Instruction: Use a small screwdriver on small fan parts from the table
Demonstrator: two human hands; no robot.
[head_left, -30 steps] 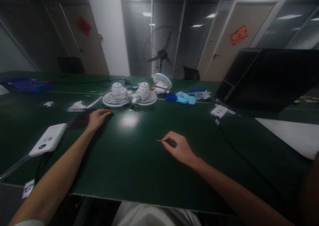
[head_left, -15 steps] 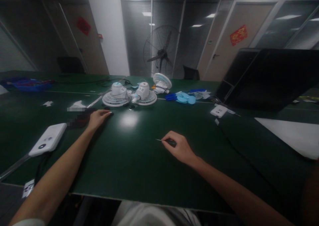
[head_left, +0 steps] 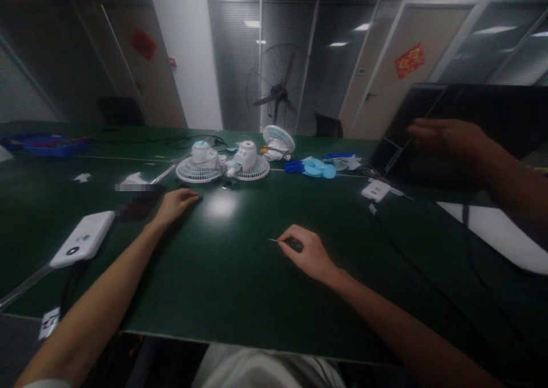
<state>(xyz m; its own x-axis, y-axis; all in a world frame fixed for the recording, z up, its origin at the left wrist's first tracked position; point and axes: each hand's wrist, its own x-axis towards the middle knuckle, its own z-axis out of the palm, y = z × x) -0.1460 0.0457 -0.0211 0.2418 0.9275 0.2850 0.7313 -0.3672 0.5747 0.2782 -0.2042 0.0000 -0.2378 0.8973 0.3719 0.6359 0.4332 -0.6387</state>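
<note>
My left hand (head_left: 176,205) is closed in a pinch on a small dark object (head_left: 198,197) just above the green table (head_left: 222,285), a little in front of the small white fans. Farther right, my right hand (head_left: 306,251) is closed around a screwdriver with a dark handle (head_left: 294,243); its thin metal shaft points left. Two white fans (head_left: 200,168) (head_left: 250,168) lie grille-down beyond my left hand, and a third fan (head_left: 279,140) leans behind them.
Light-blue fan blades (head_left: 319,168) and blue gloves (head_left: 293,166) lie at the back. A white power bank (head_left: 83,239) is at left, another white device (head_left: 375,190) at right. Another person's hand (head_left: 454,137) reaches in before a black monitor (head_left: 509,131). A white sheet (head_left: 500,234) lies below it.
My left hand has moved slightly right with the small dark object. My right hand stays in place. Another person's hand and forearm have come into view at the right.
</note>
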